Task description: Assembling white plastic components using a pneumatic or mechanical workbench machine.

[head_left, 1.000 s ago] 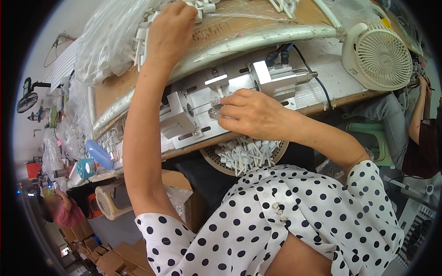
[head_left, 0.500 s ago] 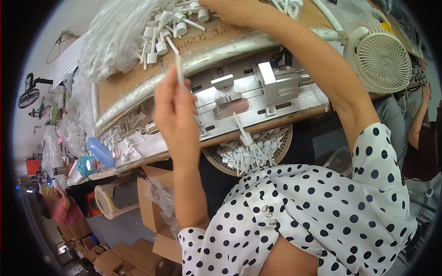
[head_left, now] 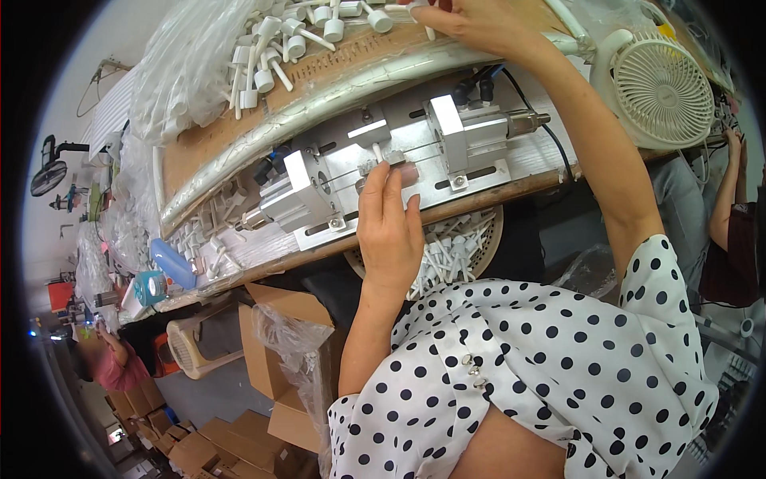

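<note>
My left hand is at the small metal holder in the middle of the bench machine, its fingertips closed around a white plastic scoop. The scoop's stick-like handle points up past the fingers; the rest of it is hidden. My right hand reaches across to the heap of white scoops on the raised board, pinching another white scoop at the top edge of the picture. A pinkish block sits beside the left fingertips.
Below the bench edge, a round basket holds many scoops. Clear plastic bags lie at the far left. A white fan stands on the right. An open cardboard box is at lower left. People work at both sides.
My left hand has moved right and down, bringing a scoop to the machine's holder. My right hand has shifted right along the heap. A scoop above the basket is gone from there.
</note>
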### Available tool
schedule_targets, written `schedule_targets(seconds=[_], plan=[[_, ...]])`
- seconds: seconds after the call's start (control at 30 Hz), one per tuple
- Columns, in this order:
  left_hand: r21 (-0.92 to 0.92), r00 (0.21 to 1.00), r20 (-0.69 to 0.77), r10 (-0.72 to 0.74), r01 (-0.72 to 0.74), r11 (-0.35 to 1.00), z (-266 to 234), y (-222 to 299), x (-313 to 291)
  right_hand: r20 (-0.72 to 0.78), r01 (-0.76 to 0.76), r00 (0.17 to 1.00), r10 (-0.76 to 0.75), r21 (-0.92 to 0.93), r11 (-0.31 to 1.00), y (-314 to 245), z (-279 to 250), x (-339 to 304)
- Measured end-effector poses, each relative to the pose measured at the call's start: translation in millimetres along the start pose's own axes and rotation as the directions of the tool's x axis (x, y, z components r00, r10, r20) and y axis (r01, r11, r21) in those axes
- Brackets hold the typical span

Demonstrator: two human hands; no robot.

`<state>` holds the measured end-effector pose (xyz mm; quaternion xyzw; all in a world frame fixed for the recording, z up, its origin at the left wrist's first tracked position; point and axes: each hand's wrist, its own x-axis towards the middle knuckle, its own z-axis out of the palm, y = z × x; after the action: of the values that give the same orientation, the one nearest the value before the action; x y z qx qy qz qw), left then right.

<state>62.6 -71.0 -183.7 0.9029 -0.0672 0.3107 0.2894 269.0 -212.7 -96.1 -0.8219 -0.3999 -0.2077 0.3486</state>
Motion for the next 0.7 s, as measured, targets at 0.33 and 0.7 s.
schedule_targets(seconds=[0.33,0.7], plan=[[0.177,0.987,0.131,-0.094,0.07,0.982,-14.6,2.6,5.6,-0.01,-0.1,0.994,0.109,0.326,0.94,-29.0,-25.2,-29.3],[0.526,0.908,0.155,0.388,-0.409,0.746,-15.8,-98.1,196.5,0.118,0.331,0.908,-0.402,0.385,0.862,-87.3,24.6,-86.4]])
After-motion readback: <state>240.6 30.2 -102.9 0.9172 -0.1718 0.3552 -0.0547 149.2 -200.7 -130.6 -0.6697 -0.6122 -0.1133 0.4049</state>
